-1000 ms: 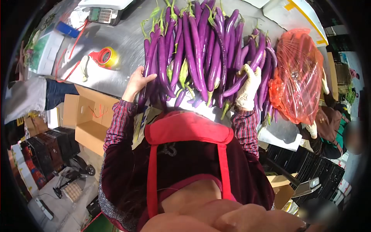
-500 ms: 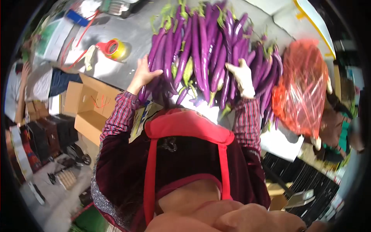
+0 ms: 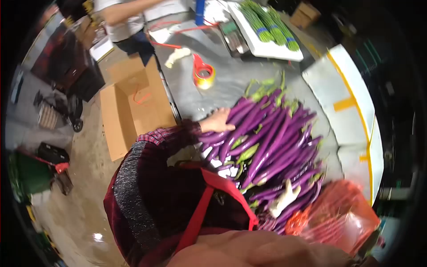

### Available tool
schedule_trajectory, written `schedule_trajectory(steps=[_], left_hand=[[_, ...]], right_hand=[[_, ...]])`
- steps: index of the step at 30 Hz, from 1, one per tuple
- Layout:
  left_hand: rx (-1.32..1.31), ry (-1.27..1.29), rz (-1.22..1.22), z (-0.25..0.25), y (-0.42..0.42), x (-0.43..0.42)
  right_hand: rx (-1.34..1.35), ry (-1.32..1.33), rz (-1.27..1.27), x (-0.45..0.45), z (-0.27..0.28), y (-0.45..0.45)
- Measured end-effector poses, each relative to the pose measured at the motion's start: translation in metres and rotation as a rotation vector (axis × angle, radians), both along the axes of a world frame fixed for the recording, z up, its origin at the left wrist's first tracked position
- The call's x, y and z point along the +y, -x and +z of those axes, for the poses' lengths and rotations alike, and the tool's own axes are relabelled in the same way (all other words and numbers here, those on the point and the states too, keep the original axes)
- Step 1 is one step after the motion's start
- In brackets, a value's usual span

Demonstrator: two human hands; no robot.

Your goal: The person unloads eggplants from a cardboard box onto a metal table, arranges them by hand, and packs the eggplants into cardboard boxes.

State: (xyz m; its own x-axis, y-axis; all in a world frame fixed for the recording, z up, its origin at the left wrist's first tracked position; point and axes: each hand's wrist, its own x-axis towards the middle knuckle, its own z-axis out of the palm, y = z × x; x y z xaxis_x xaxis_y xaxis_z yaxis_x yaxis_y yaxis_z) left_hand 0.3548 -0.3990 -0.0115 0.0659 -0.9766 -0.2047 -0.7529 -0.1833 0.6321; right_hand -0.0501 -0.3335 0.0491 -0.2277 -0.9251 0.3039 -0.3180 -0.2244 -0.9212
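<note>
A broad heap of long purple eggplants (image 3: 278, 138) with green stems lies on the grey table in front of me. My bare left hand (image 3: 218, 121) rests at the heap's left edge, touching the eggplants, thumb apart from the fingers. On the near right part of the pile lies my right hand (image 3: 284, 200) in a whitish glove, its fingers spread over the eggplants. Neither hand is closed round one. Right beside the gloved hand is a red plastic bag (image 3: 338, 218), through which purple shapes show faintly.
An open cardboard box (image 3: 129, 109) stands left of the table (image 3: 178, 91). On the table are a tape dispenser (image 3: 203, 76), a crumpled glove (image 3: 177, 57) and a white tray (image 3: 262, 51) holding bundled green vegetables. Another person (image 3: 126, 22) stands at upper left.
The view has swung left, bringing the box and the tray of greens further into sight. Both hands still rest on the eggplant heap, fingers apart.
</note>
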Motion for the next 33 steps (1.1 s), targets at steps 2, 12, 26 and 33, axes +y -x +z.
schedule_trajectory(steps=[2,12,26,33], left_hand=[[0.066,-0.042,-0.038,0.010,-0.005,0.001],[-0.017,0.117,0.069,-0.017,-0.008,0.006],[-0.183,0.622,-0.046,0.086,0.044,0.029],[-0.317,0.229,0.372,0.001,-0.068,-0.009]], right_hand=[[-0.263,-0.249,-0.176,-0.003,0.005,-0.010],[-0.442,-0.291,-0.324,0.005,-0.008,-0.003],[-0.952,-0.361,-0.256,0.109,-0.007,0.007],[-1.020,-0.276,-0.357,0.125,-0.037,0.013]])
